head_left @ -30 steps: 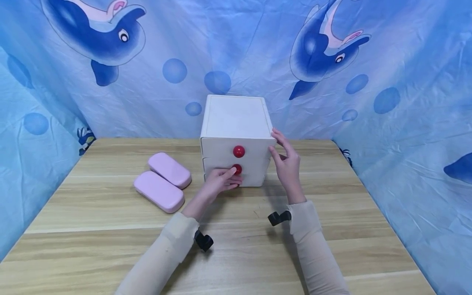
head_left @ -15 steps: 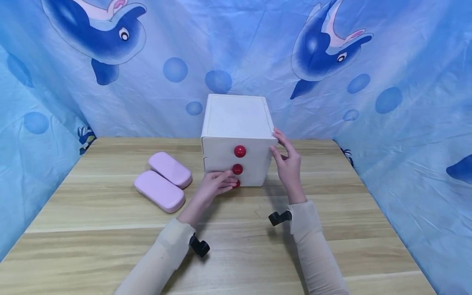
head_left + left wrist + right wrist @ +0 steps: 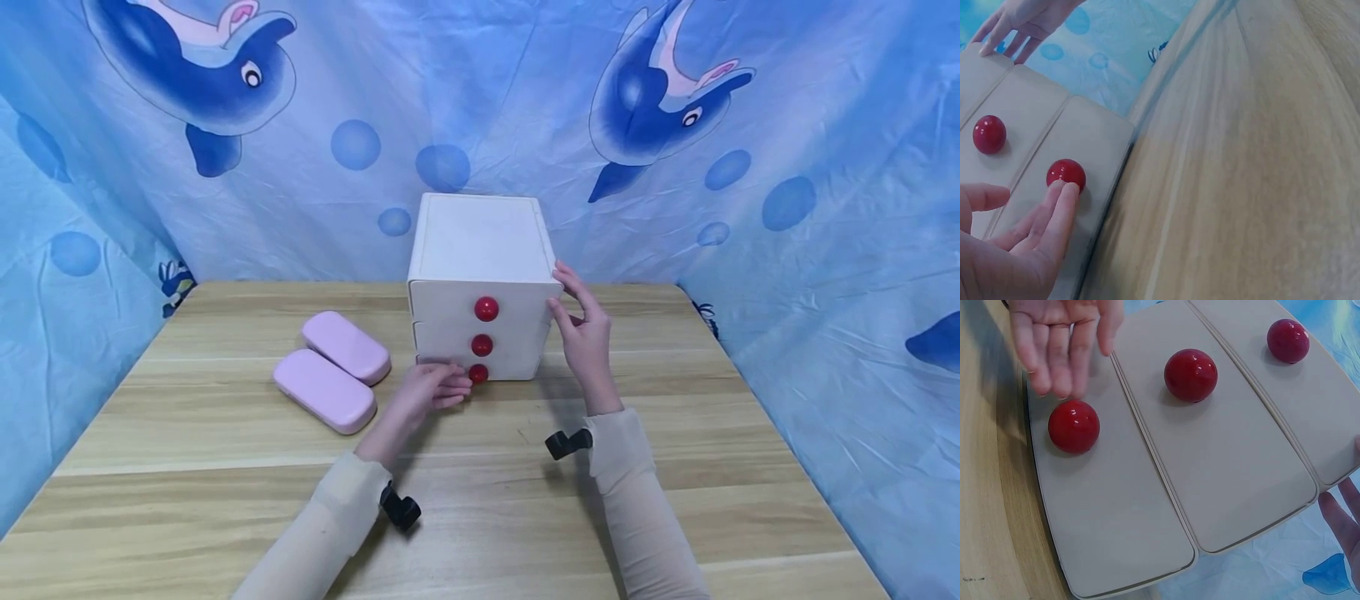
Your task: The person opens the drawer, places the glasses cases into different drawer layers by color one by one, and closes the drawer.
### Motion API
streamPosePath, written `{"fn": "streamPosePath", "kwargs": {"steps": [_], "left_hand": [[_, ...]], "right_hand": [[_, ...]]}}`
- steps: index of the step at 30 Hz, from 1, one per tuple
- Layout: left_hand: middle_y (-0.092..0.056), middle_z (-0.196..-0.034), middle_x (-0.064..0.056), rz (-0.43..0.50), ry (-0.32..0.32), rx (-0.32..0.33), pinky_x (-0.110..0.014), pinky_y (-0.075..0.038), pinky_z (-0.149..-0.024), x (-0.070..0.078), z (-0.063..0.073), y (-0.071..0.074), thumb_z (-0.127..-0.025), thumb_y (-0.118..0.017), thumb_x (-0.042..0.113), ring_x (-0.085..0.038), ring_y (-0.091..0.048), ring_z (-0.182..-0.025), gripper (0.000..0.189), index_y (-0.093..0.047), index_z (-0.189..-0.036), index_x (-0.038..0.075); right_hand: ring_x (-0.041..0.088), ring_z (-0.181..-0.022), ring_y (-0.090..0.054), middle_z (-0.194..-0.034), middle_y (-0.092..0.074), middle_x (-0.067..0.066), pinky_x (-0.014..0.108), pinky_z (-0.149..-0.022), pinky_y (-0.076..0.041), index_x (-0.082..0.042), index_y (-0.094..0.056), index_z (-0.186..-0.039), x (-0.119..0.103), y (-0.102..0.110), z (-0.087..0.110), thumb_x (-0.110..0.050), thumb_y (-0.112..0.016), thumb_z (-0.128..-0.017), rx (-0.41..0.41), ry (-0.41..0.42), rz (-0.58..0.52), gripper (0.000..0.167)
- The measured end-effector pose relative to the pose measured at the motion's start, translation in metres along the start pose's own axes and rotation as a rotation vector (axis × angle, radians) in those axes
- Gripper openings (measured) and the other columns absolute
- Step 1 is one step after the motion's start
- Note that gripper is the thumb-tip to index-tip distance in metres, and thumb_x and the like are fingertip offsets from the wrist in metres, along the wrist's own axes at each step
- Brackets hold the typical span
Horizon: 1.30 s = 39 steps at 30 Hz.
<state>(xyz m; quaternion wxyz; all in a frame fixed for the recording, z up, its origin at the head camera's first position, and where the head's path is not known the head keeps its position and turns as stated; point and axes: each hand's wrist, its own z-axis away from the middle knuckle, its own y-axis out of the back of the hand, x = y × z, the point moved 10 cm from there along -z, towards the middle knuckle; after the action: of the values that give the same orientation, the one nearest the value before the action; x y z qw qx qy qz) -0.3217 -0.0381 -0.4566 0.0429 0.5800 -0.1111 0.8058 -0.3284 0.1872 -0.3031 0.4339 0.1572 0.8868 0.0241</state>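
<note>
A white drawer cabinet (image 3: pixel 483 242) stands at the back of the table, with three drawers and a round red knob on each. All its drawers look closed. My left hand (image 3: pixel 423 396) is at the lowest drawer, palm turned sideways. Its nearly straight fingertips reach the bottom red knob (image 3: pixel 1066 175), while the thumb stays apart from it. At the cabinet's upper right front edge, my right hand (image 3: pixel 588 342) rests with extended fingers and thumb against the side and corner. The middle red knob (image 3: pixel 1190 375) and the top red knob (image 3: pixel 487 308) are untouched.
Two pale purple oblong cases (image 3: pixel 324 390) lie side by side left of the cabinet on the wooden table (image 3: pixel 525 517). A blue dolphin-print curtain (image 3: pixel 510 100) hangs behind and along both sides. Each wrist carries a small black camera (image 3: pixel 401 508).
My left hand has moved down and slightly left, from the middle knob to the bottom one, uncovering the middle knob. My right hand stays at the cabinet's edge.
</note>
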Motion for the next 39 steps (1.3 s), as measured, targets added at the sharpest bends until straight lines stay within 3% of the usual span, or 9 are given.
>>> {"fn": "streamPosePath", "kwargs": {"steps": [11, 20, 28, 39], "left_hand": [[-0.065, -0.116, -0.03, 0.015, 0.079, -0.066, -0.035, -0.059, -0.085, -0.017, -0.009, -0.013, -0.1, -0.05, 0.019, -0.022, -0.071, -0.091, 0.043, -0.047, -0.131, -0.012], [-0.068, -0.11, -0.026, 0.107, 0.106, -0.092, -0.037, -0.058, -0.087, -0.021, -0.016, -0.018, -0.101, -0.049, 0.02, -0.022, -0.071, -0.09, 0.042, -0.048, -0.131, -0.009], [-0.06, -0.124, -0.032, 0.187, 0.165, -0.114, -0.04, -0.055, -0.094, -0.029, -0.02, -0.024, -0.101, -0.05, 0.024, -0.031, -0.069, -0.102, 0.047, -0.043, -0.136, -0.006], [-0.067, -0.11, -0.029, 0.277, 0.218, -0.104, -0.043, -0.053, -0.097, -0.032, -0.025, -0.031, -0.099, -0.054, 0.024, -0.032, -0.071, -0.097, 0.05, -0.039, -0.139, -0.002]], "right_hand": [[0.021, -0.123, -0.056, -0.143, -0.054, 0.002, 0.012, -0.079, -0.054, -0.007, -0.06, -0.13, -0.001, -0.001, 0.0, -0.013, -0.062, -0.094, 0.005, 0.01, -0.01, 0.036], [0.022, -0.123, -0.056, -0.143, -0.054, 0.004, 0.012, -0.078, -0.054, -0.006, -0.06, -0.13, -0.003, -0.001, 0.0, -0.012, -0.062, -0.094, 0.007, 0.003, -0.024, 0.036], [0.019, -0.122, -0.056, -0.143, -0.054, 0.005, 0.012, -0.077, -0.054, -0.006, -0.06, -0.129, -0.002, 0.0, 0.001, -0.01, -0.061, -0.095, 0.01, -0.002, -0.02, 0.035], [0.023, -0.122, -0.056, -0.143, -0.054, 0.004, 0.012, -0.078, -0.054, -0.006, -0.06, -0.13, -0.004, 0.001, 0.0, -0.011, -0.062, -0.094, 0.011, 0.012, -0.03, 0.036]]}}
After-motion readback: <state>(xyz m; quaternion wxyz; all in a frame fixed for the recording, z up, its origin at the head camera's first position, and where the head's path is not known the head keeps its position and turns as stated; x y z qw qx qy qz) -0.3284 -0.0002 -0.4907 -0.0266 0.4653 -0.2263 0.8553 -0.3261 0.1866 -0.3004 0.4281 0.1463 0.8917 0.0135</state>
